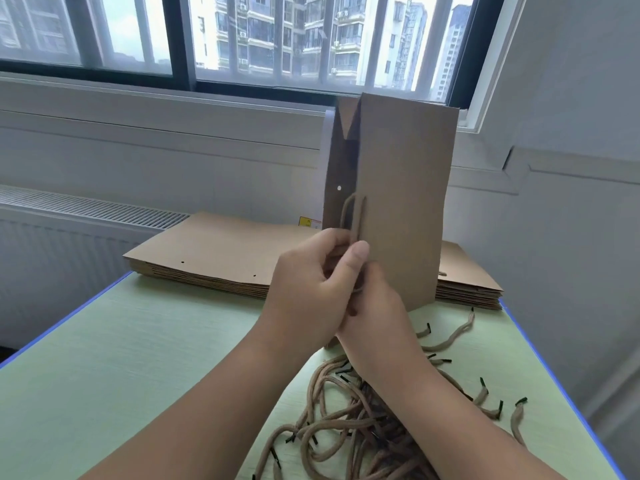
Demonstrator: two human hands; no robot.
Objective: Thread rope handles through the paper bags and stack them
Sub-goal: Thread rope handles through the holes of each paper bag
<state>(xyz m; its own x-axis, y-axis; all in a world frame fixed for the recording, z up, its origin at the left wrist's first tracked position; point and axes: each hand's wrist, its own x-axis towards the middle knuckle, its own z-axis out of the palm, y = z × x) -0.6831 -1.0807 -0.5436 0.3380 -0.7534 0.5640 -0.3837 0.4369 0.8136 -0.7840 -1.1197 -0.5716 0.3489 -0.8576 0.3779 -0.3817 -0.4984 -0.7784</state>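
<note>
A brown paper bag (403, 202) stands on edge in front of me, its open mouth turned left and a punched hole showing in its far panel. A tan rope handle (351, 211) loops out of the near panel. My left hand (308, 289) grips the bag's edge, its thumb pressed on the near panel beside the rope. My right hand (377, 323) sits just below it and pinches the rope's lower end against the bag. Behind lie two flat stacks of bags, one on the left (214, 254) and one on the right (467, 285).
A tangle of loose tan ropes (349, 420) with black tips lies on the pale green table (121, 358) under my right forearm. More rope pieces (453, 337) trail right toward the blue table edge. A radiator and a window sill lie behind the table.
</note>
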